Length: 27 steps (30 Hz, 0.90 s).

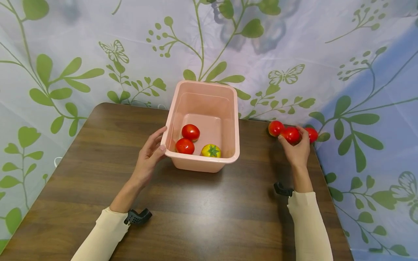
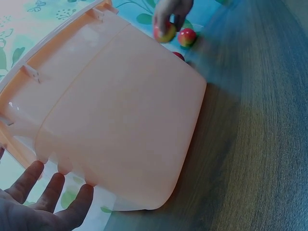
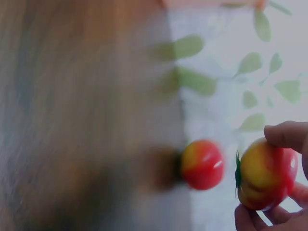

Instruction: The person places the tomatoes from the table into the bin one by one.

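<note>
A pink plastic basin point(image 1: 204, 164) stands at the back of the table, with two red tomatoes point(image 1: 191, 132) and a yellow one point(image 1: 209, 150) with a green calyx inside. My left hand point(image 1: 148, 157) holds the basin's left rim, thumb on the rim and fingertips point(image 2: 85, 191) against the outer wall. At the right, my right hand point(image 1: 298, 152) grips a tomato point(image 3: 269, 175) between thumb and fingers. Its side is red and yellow in the right wrist view, with a green calyx. Another red tomato point(image 1: 276, 128) sits to its left, and one more point(image 1: 311, 135) to its right, partly behind my fingers.
The brown wooden table point(image 1: 202, 214) meets a hanging cloth point(image 1: 130, 21) printed with green leaves and butterflies along its back and right edges. A black strap mount point(image 1: 138, 216) sits on my left wrist, another point(image 1: 283, 189) on my right.
</note>
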Each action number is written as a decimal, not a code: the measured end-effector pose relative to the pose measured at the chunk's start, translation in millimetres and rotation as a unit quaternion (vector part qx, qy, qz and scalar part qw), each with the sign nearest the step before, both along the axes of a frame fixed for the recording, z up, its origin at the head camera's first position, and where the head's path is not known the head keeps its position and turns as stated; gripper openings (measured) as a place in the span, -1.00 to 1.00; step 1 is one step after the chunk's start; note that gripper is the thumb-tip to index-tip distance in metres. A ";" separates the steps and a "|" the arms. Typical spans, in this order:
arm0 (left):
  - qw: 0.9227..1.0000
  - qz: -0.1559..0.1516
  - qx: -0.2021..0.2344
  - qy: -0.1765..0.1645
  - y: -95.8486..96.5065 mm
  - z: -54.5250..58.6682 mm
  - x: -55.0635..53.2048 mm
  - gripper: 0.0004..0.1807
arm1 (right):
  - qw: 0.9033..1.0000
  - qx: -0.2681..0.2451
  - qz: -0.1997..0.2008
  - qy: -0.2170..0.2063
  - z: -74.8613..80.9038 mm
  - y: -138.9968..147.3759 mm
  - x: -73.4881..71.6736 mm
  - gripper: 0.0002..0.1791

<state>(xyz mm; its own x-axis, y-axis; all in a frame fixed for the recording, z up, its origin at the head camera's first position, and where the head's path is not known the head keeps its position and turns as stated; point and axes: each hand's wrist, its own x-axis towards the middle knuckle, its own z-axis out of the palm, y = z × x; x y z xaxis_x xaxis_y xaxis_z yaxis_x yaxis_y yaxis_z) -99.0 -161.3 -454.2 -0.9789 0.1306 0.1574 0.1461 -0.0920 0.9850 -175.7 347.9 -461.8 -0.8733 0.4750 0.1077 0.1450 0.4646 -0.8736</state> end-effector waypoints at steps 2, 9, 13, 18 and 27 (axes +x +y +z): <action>1.000 0.000 0.001 -0.001 0.5 -0.3 0.2 -0.38 | 1.000 -0.012 0.012 0.007 11.2 -10.0 5.7 -0.14; 1.000 -0.001 0.006 -0.002 1.7 0.5 1.2 -0.37 | 0.995 -0.038 0.052 0.076 42.5 -47.7 24.7 -0.22; 1.000 -0.001 0.009 0.001 1.7 0.4 0.2 -0.37 | 0.989 -0.049 0.069 0.120 50.6 -59.6 26.1 -0.21; 1.000 0.003 0.013 0.002 1.9 0.9 -1.0 -0.38 | 0.986 -0.053 0.082 0.137 56.0 -67.2 23.3 -0.22; 1.000 0.004 0.015 0.002 2.0 2.0 -0.6 -0.38 | 0.980 -0.053 0.123 0.149 65.5 -83.7 21.8 -0.23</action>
<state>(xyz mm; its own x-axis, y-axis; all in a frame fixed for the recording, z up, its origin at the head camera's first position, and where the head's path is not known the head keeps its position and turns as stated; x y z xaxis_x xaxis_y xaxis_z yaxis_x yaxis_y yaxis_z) -99.6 -159.3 -452.2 -0.9792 0.1190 0.1644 0.1502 -0.1198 0.9814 -153.9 264.2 -396.3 -0.9004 0.2766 0.3358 -0.2280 0.3575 -0.9057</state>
